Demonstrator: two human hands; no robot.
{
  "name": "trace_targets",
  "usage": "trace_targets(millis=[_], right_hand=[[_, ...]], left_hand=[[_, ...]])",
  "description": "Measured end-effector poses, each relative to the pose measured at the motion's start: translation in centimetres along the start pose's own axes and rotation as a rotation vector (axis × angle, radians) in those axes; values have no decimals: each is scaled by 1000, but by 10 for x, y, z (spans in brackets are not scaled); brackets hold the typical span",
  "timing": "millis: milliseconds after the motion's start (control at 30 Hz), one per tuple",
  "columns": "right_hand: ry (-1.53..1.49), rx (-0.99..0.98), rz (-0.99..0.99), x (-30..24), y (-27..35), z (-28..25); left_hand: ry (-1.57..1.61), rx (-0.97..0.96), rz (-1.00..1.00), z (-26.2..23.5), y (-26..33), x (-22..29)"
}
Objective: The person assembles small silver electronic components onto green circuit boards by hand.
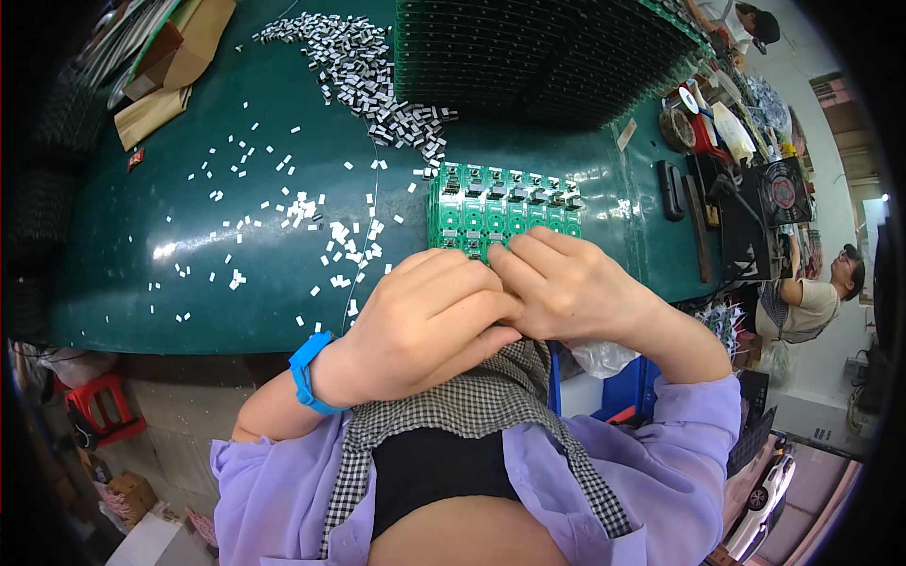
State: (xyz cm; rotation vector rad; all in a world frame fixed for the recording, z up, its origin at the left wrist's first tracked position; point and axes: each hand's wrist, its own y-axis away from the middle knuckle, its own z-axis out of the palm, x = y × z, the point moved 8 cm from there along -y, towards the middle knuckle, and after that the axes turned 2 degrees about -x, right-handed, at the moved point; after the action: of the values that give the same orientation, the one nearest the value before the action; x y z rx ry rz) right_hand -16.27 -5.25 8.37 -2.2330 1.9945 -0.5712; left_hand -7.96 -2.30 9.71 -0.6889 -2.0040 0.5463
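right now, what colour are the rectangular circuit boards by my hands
Green rectangular circuit boards, best seen in the head view.

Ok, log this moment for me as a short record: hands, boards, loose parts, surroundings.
Left hand: fingers bent, meeting the right at the near edge of the boards
Right hand: fingers curled, over that edge
In grasp: cannot tell, fingers hide it
Boards: green circuit boards, apparently stacked, just beyond the hands
Loose parts: small white pieces scattered left of the boards; dense pile of small parts farther back
Surface: green table
Wrist: blue band, left arm
Right side: black fan; a co-worker
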Motion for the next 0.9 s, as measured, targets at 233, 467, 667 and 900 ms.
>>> trace_targets(millis=[233,467,667,900], right_hand=[[-1,-143,36,0,-1,4],[-16,-135,34,1,-1,3],[-4,-131,28,1,0,5],[7,23,25,1,-1,3]], left_hand=[[152,47,-165,6,6,-11],[187,81,-201,7,6,-12],[204,79,-207,8,7,-14],[220,65,-252,11,8,-16]])
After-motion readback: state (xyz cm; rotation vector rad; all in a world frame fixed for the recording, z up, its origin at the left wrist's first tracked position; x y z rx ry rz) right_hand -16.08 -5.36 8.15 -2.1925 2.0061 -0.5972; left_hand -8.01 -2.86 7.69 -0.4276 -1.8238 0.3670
